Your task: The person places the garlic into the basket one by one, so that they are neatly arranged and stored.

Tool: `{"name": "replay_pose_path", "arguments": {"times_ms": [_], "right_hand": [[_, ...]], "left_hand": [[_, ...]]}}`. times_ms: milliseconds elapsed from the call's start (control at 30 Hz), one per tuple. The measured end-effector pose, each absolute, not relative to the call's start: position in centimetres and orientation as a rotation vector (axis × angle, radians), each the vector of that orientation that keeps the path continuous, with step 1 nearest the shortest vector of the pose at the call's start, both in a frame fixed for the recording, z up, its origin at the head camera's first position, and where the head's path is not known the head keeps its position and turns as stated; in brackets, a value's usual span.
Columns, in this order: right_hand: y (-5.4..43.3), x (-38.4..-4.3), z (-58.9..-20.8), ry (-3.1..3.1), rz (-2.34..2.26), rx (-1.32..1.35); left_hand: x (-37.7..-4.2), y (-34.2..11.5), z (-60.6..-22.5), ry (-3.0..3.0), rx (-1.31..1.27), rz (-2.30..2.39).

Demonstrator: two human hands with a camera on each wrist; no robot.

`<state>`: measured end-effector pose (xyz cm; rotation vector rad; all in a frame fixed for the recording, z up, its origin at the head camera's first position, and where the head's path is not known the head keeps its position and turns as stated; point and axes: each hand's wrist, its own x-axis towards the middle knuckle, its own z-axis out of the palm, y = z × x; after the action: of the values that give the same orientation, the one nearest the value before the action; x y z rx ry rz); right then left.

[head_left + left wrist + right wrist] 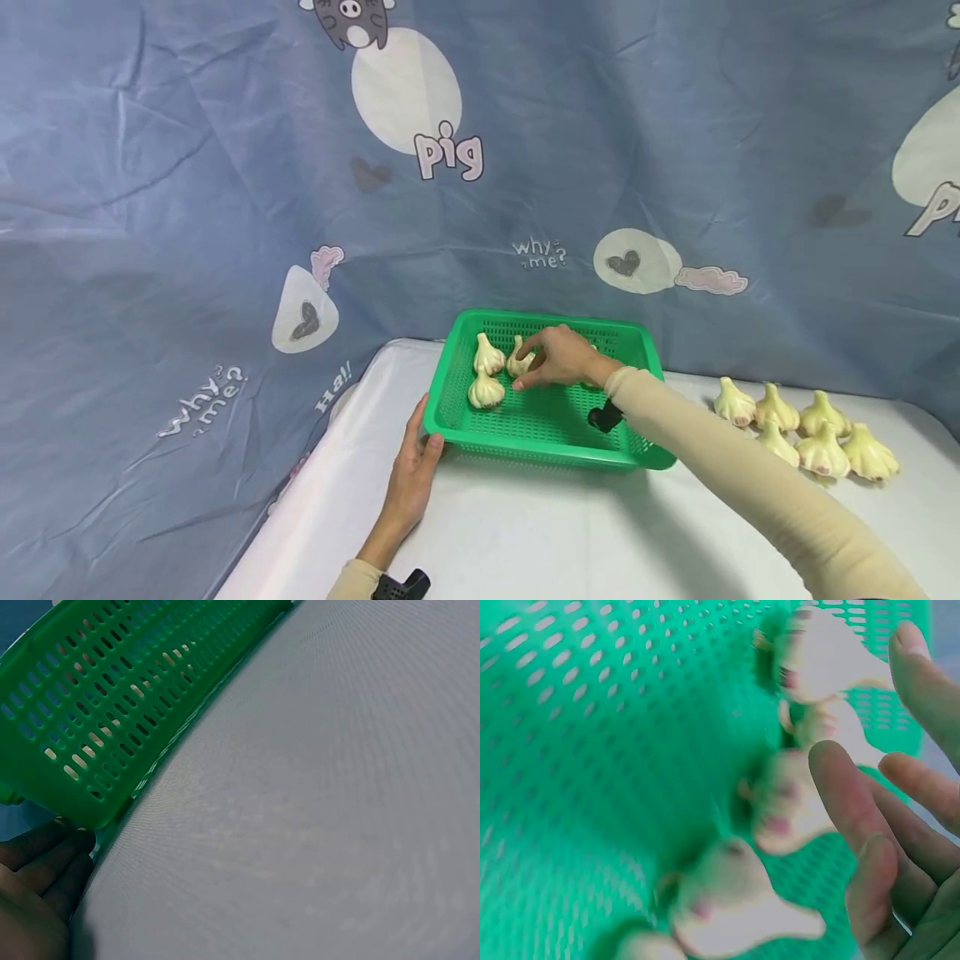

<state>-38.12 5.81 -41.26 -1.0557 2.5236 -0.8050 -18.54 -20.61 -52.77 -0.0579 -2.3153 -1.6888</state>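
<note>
A green plastic basket (540, 454) holds several garlic bulbs, with two of them, an upper garlic bulb (489, 357) and a lower garlic bulb (486, 392), near its left end. My right hand (561, 357) hovers inside the basket, its thumb and fingers spread apart. Beside its fingertips lies another garlic bulb (519, 362), partly covered by the hand. In the right wrist view nothing sits between the fingers, and a row of bulbs (739, 900) lies below them. My left hand (412, 475) touches the basket's front left corner, thumb and extended fingers on either side of it.
On the white table (525, 533), right of the basket, several more garlic bulbs (821, 454) stand grouped in two rows. A blue printed cloth (480, 192) hangs close behind the basket. My right forearm (735, 458) crosses over the basket's right side.
</note>
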Motion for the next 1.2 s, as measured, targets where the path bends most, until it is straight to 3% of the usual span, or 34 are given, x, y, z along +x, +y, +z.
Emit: {"name": "replay_pose_path", "arguments": {"times_ms": [200, 467, 733, 1000, 1200], "right_hand": [[12.6, -36.9, -39.5, 2.56, -0.932, -1.045], [21.9, -34.7, -39.6, 2.745, -1.061, -0.696], [29.9, -30.8, -40.1, 2.993, -0.847, -0.552], [35.4, -27.4, -42.3, 3.137, -0.582, -0.431], [37.0, -25.7, -43.9, 3.175, -0.483, -0.378]], "left_hand": [[-18.6, -20.2, -53.0, -2.327, -0.063, -1.711], [-18.6, -20.7, -52.7, -2.341, -0.017, -1.695], [-19.1, -21.1, -52.2, -2.353, -0.05, -1.691], [-18.6, -20.7, -52.4, -2.366, -0.034, -1.71], [-18.8, -20.7, -52.5, -2.363, -0.034, -1.702]]}}
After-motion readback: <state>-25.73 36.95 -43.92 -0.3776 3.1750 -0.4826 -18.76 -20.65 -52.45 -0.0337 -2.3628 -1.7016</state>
